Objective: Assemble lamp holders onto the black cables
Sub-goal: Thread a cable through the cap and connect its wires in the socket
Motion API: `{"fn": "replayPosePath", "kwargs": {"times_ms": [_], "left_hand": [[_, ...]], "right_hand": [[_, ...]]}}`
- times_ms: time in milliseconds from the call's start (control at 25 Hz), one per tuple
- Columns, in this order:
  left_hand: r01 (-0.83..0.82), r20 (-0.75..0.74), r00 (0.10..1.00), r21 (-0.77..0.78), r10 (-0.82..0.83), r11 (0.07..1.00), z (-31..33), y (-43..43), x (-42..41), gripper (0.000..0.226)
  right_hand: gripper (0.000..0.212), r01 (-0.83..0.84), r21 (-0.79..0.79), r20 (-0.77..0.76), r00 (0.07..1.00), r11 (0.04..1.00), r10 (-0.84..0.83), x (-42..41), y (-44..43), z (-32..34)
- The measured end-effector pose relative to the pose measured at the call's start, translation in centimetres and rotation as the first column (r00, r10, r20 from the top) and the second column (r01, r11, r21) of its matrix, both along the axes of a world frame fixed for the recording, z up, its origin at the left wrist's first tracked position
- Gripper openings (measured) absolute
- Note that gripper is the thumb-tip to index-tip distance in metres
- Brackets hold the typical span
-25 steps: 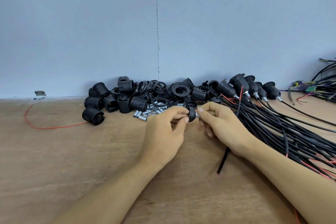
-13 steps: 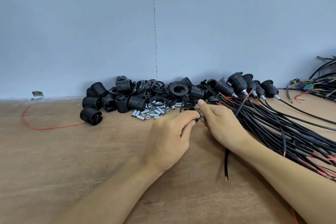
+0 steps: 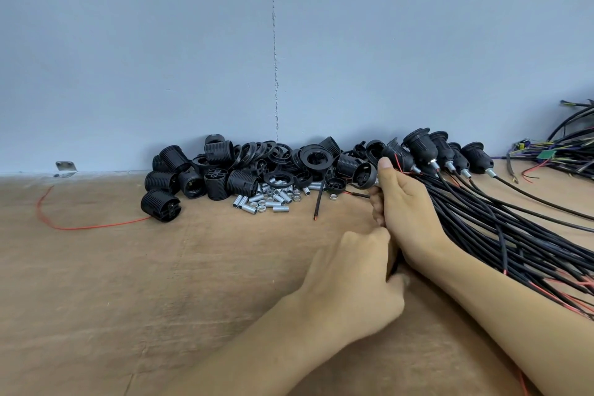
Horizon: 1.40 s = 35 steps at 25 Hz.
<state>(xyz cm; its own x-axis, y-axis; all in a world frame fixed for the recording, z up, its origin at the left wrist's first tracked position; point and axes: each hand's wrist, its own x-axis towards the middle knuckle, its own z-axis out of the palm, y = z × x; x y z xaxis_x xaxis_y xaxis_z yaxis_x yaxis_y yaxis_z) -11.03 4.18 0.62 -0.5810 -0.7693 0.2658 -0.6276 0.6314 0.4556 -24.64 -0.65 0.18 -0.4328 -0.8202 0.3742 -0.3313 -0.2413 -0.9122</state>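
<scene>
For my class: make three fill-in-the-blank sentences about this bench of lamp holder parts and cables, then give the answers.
1. The loose wire lying alone at the left of the table is ___ in colour.
2. The heaped lamp holder parts behind the metal tubes and nuts are ___ in colour.
3. The left hand and right hand both grip one black cable; the cable bundle runs under the ___ forearm.
Answers: red; black; right.

On the table (image 3: 128, 267), the heap of lamp holder parts (image 3: 257, 167) lies against the wall (image 3: 160, 58), with metal tubes and nuts (image 3: 273, 198) just before it. Right of the heap, assembled lamp holders (image 3: 443, 151) head the cable bundle (image 3: 514, 228), which runs back beside my right hand (image 3: 405, 202). My left hand (image 3: 353, 280) sits nearer me, touching it; both grip one cable (image 3: 397, 262).
</scene>
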Motion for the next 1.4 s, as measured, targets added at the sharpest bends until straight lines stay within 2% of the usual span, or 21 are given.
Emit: {"fn": "replayPosePath", "kwargs": {"times_ms": [80, 320, 520, 680, 800, 920, 1000, 1120, 1280, 1400], "left_hand": [[-0.016, 0.039, 0.999, 0.009, 0.016, 1.0, 0.2, -0.6, 0.4, 0.016], [0.041, 0.195, 0.98, 0.008, -0.042, 0.999, 1.2, -1.0, 1.4, 0.01], [0.01, 0.167, 0.985, 0.124, -0.031, 0.992, 1.5, -1.5, 1.9, 0.012], [-0.04, 0.132, 0.991, 0.142, 0.021, 0.989, 1.6, -2.2, 2.3, 0.012], [-0.067, 0.068, 0.996, 0.087, 0.061, 0.994, 1.6, -2.8, 2.6, 0.019], [-0.078, -0.063, 0.995, -0.033, 0.076, 0.996, 1.5, -3.3, 2.7, 0.028], [-0.057, -0.129, 0.991, -0.109, 0.043, 0.992, 1.4, -3.7, 3.0, 0.022], [-0.054, -0.206, 0.978, -0.141, 0.024, 0.988, 1.2, -4.2, 3.6, 0.016], [-0.117, -0.365, 0.929, -0.118, 0.067, 0.986, 0.5, -4.5, 3.7, 0.013], [-0.136, -0.541, 0.832, 0.021, 0.125, 0.991, 0.5, -4.9, 3.6, 0.014]], "right_hand": [[0.058, 0.01, -0.025, 0.008, 1.0, 1.0, -0.01, -0.1, 0.1, 0.1], [0.053, 0.059, -0.053, 0.074, 0.996, 0.997, -0.055, -0.5, 0.0, 0.2], [0.052, 0.05, -0.061, 0.115, 0.992, 0.997, -0.043, -0.4, 0.2, 0.3], [0.051, 0.12, -0.128, 0.178, 0.979, 0.984, -0.097, -0.5, 0.3, 0.8], [0.053, 0.175, -0.15, 0.158, 0.976, 0.973, -0.151, -0.4, 0.4, 1.0], [0.054, 0.192, -0.18, 0.148, 0.975, 0.965, -0.166, -0.1, 0.5, 0.9], [0.055, 0.195, -0.203, 0.173, 0.972, 0.959, -0.161, -0.1, 0.6, 1.0], [0.054, 0.192, -0.214, 0.212, 0.966, 0.958, -0.146, 0.0, 0.7, 1.2], [0.056, 0.14, -0.191, 0.209, 0.973, 0.972, -0.099, 0.4, 1.0, 1.4], [0.057, 0.058, -0.151, 0.257, 0.966, 0.987, -0.017, 0.4, 0.9, 1.4]]}}
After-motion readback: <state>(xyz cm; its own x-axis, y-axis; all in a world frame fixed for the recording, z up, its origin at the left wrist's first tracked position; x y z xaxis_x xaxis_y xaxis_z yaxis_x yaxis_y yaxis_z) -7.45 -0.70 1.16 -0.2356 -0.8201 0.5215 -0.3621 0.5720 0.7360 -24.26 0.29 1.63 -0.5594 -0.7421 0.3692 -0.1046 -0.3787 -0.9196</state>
